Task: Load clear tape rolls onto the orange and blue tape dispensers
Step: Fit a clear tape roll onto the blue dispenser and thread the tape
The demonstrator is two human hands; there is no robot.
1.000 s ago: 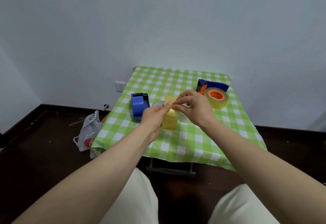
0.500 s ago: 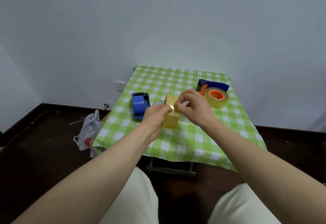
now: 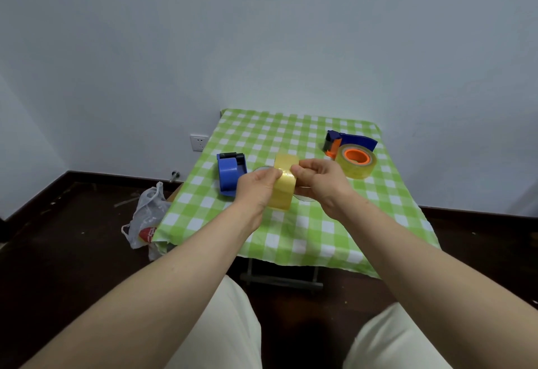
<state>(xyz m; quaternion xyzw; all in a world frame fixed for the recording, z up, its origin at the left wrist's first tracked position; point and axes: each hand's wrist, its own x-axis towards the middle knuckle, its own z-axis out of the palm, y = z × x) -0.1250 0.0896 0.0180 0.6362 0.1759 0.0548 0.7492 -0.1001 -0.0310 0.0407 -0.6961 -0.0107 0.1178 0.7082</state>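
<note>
Crowding the small table [image 3: 294,133], whose green-and-white checked cloth hangs over the near edge, are two dispensers set well apart. To the left stands the blue tape dispenser [image 3: 231,174], upright, its black front end pointing toward the far wall, with no roll visible on it. Toward the far right corner lies the orange and blue tape dispenser [image 3: 346,143], its long axis running left to right, and a loaded tape roll [image 3: 355,164] sits on its orange hub with the open core facing up. On the dark floor left of the table slumps a white plastic bag [image 3: 147,221], below a wall socket [image 3: 199,143].

Above the cloth's centre, between the two dispensers, both hands meet on a yellowish clear tape roll [image 3: 283,181]. It stands on edge, the broad band facing the camera and its axis running left to right. The left hand [image 3: 256,188] is closed on the roll's left side, thumb on the band. The right hand [image 3: 321,181] pinches at the upper band with fingertips [image 3: 297,170] and hides the roll's right side. Something round and clear [image 3: 302,196] shows behind the hands; what it is cannot be told.
</note>
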